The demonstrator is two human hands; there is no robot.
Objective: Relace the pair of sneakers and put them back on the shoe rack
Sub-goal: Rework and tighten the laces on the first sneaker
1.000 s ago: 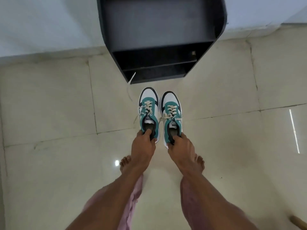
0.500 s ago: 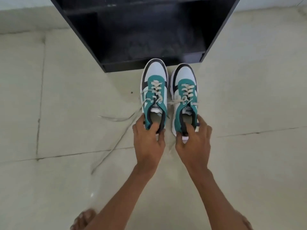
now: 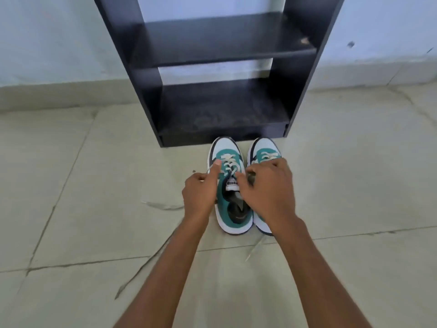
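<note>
Both sneakers stand on the floor before the shoe rack; the left hand pinches a lace of the left sneaker; the right hand closes near its tongue, grip unclear; the right sneaker waits, probably for lacing.

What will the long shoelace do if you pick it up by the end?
The loose lace trails in bends across the floor, so it is probably floppy and would dangle. It looks thin, so likely very light. Its other end seems threaded in the left sneaker, so pulling may tug that shoe.
</note>
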